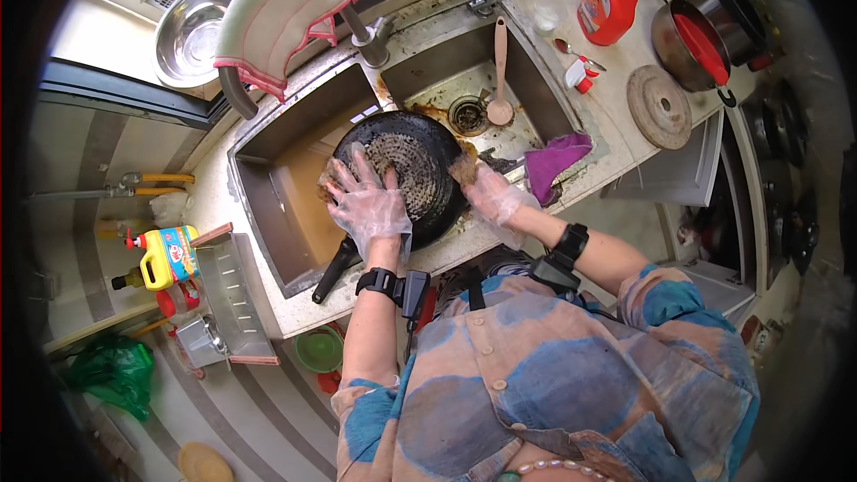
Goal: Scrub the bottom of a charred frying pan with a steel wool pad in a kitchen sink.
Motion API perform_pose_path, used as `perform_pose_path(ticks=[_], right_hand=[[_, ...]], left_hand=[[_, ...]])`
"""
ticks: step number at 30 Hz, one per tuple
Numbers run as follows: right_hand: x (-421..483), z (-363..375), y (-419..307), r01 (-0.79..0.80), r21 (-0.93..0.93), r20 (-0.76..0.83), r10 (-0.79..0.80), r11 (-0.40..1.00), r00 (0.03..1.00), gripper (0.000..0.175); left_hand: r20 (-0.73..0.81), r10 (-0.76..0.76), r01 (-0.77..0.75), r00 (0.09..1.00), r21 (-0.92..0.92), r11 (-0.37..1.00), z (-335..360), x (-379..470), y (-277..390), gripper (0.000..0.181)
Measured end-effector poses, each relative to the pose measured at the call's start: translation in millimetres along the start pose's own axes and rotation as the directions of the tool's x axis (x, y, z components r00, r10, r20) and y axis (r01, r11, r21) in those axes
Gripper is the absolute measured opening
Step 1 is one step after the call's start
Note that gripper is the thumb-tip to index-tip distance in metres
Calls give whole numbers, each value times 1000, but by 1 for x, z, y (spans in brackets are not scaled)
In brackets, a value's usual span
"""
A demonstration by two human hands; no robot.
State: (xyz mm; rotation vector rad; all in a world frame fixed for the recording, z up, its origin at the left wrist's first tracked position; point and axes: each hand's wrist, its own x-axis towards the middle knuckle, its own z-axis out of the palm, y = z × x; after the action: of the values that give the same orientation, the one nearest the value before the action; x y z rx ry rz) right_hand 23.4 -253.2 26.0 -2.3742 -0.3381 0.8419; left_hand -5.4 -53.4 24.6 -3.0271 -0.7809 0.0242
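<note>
A blackened frying pan [438,147] lies bottom-up across the sink's divider and front rim, its handle [335,271] pointing towards me at the left. Its underside carries a rough, greyish ringed patch. My left hand [368,204], in a clear plastic glove, presses on the pan's left part with fingers spread. Brown grime or a pad shows by those fingertips; which one is unclear. At the pan's right edge, my gloved right hand [494,194] holds a brown, fibrous scouring pad [462,169]. A purple cloth [557,159] drapes over the sink rim beside that hand.
Brownish water [301,207] stands in the left basin. A pink ladle [501,73] leans near the right basin's drain [467,115]. A towel [284,20] hangs over the faucet. On the right counter are a red spray bottle [608,7], a round lid [659,107] and a pot [689,47].
</note>
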Motion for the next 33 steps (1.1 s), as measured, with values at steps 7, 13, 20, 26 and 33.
perform_pose_path(ticks=[7,13,20,26,33], right_hand=[[32,17,22,30,-149,82,-18,988,997,33],[51,31,45,248,-596,-100,-377,764,921,30],[5,-5,-1,-6,-176,-30,0,984,1000,33],[41,-10,3,86,-13,-241,-86,996,967,26],[-1,-25,-24,114,-236,-70,-134,965,989,31]], left_hand=[[-86,37,-38,996,-9,999,4,0,-5,72],[-57,33,-34,998,-4,999,0,-1,3,72],[-54,-4,5,999,22,1000,5,1,-3,71],[-116,53,-52,992,17,999,-1,2,7,71],[-135,28,-25,990,28,999,3,-5,-4,70]])
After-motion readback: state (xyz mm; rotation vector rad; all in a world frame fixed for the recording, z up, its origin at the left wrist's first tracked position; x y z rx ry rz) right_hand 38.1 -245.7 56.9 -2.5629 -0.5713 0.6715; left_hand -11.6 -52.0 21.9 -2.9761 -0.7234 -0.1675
